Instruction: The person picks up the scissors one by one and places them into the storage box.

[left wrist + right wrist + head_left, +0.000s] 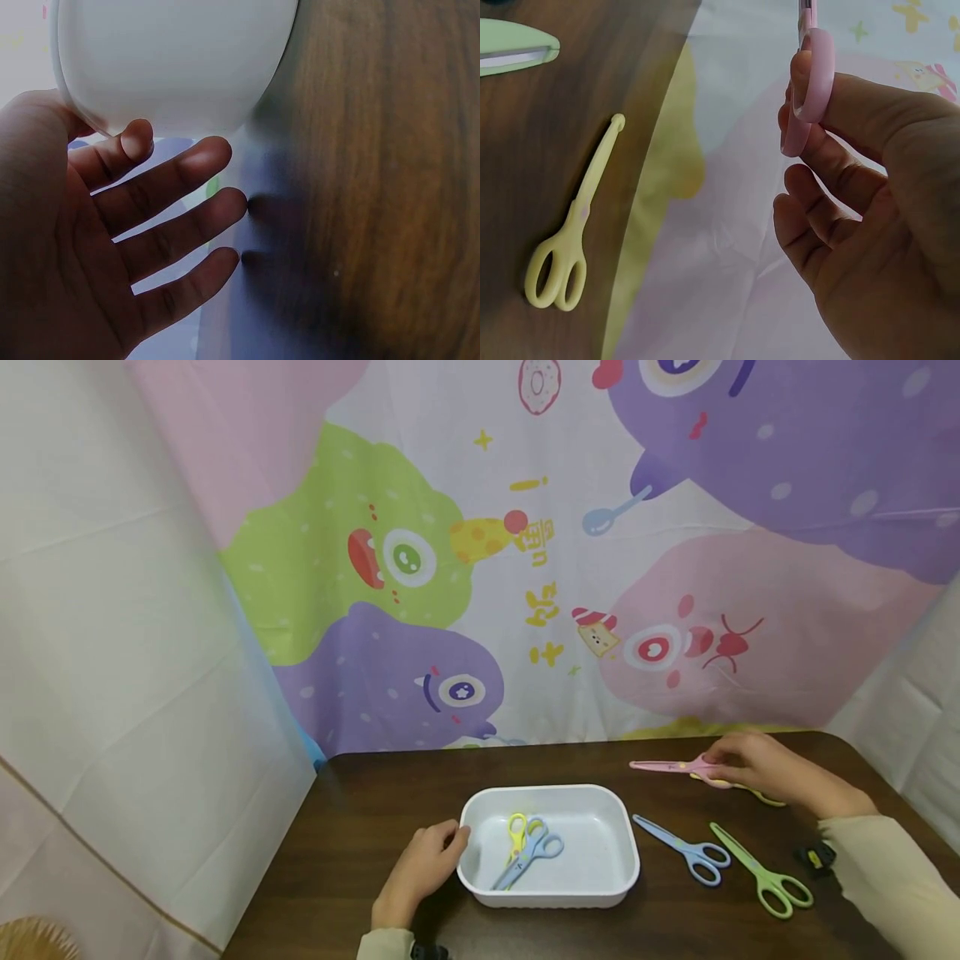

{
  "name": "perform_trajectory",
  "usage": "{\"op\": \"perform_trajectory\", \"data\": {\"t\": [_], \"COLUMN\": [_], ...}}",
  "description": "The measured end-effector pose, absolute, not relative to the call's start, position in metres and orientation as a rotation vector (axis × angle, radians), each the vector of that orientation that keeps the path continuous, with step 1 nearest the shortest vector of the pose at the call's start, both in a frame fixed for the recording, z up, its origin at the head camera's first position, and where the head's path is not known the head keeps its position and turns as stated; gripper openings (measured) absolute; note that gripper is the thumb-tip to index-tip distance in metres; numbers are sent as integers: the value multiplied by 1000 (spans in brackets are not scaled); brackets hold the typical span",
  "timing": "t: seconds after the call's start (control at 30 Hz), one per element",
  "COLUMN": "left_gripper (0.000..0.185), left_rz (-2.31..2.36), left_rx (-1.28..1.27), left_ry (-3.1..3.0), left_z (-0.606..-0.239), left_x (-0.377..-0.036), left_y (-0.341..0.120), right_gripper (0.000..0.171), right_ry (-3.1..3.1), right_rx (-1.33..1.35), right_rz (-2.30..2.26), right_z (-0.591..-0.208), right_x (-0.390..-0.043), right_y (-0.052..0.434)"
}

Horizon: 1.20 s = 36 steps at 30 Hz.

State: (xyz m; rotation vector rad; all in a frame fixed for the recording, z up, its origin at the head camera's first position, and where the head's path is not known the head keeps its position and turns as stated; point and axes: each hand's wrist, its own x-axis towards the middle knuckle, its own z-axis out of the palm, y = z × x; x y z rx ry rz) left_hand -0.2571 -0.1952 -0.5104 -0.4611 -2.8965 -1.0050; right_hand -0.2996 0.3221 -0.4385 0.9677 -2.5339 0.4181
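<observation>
My right hand point(765, 768) pinches the handles of the pink scissors point(675, 767), raised over the far right of the table with the blades pointing left. In the right wrist view, thumb and fingertips grip the pink handle loops point(817, 82). Yellow scissors point(574, 232) lie on the table below that hand. My left hand point(423, 864) holds the left rim of the white tray point(558, 900) between thumb and index finger. Its other fingers stretch out beside the tray in the left wrist view. Inside the tray, blue scissors point(527, 856) lie over yellow scissors point(517, 828).
To the right of the tray lie blue scissors point(693, 852) and, beside them, green scissors point(761, 872) on the dark wooden table point(360, 827). A curtain point(555, 693) with cartoon monsters hangs behind the table's far edge.
</observation>
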Motion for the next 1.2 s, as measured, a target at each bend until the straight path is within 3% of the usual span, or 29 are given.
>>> {"op": "perform_trajectory", "data": {"t": [0.53,1.2], "left_gripper": [31,34], "left_rz": [-1031,-1019], "left_rx": [-460,-496], "left_ry": [-2906,-2876], "left_z": [-510,-511], "left_x": [-257,-256], "left_y": [-195,-198], "right_gripper": [22,12], "right_ry": [-2428,-2639], "right_rx": [1058,978], "right_rz": [433,585], "right_z": [-433,-419], "right_x": [-301,-298], "right_y": [307,260]}}
